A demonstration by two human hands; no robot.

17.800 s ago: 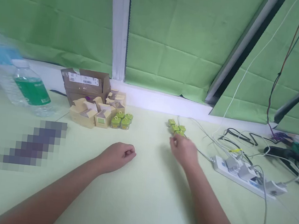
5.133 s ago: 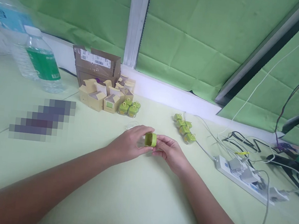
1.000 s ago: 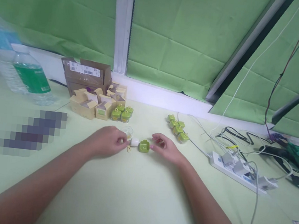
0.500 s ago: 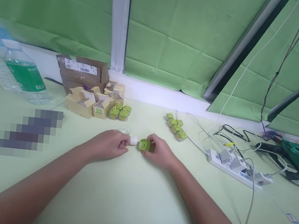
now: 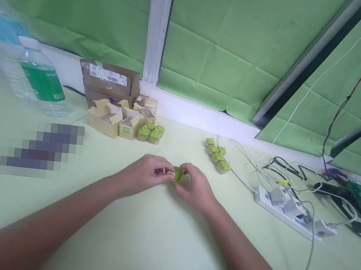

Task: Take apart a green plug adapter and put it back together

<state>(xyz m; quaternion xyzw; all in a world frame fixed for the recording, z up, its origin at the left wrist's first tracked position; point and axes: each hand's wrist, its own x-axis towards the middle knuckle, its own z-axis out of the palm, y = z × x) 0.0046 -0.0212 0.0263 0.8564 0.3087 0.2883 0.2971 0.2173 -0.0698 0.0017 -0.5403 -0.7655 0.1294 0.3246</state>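
My right hand (image 5: 196, 186) grips a small lime-green square case (image 5: 178, 174), tilted, at the middle of the table. My left hand (image 5: 142, 172) comes in from the other side, and its fingertips pinch a thin yellow loop (image 5: 171, 174) right at the case's edge. The white piece from before is not visible and may be hidden by my fingers. Behind my hands stand several similar green cases with loops (image 5: 150, 134), and another group (image 5: 216, 155) lies to the right.
Small beige cardboard boxes (image 5: 110, 123) stand before a brown carton (image 5: 109, 80) at the wall. A water bottle (image 5: 40, 81) stands at the back left. A white power strip (image 5: 284, 210) with plugs and tangled cables lies on the right. A pixelated patch (image 5: 41, 150) covers part of the table.
My hands have closed together around the green case. My right hand now grips and tilts it, and the white piece no longer shows beside it.
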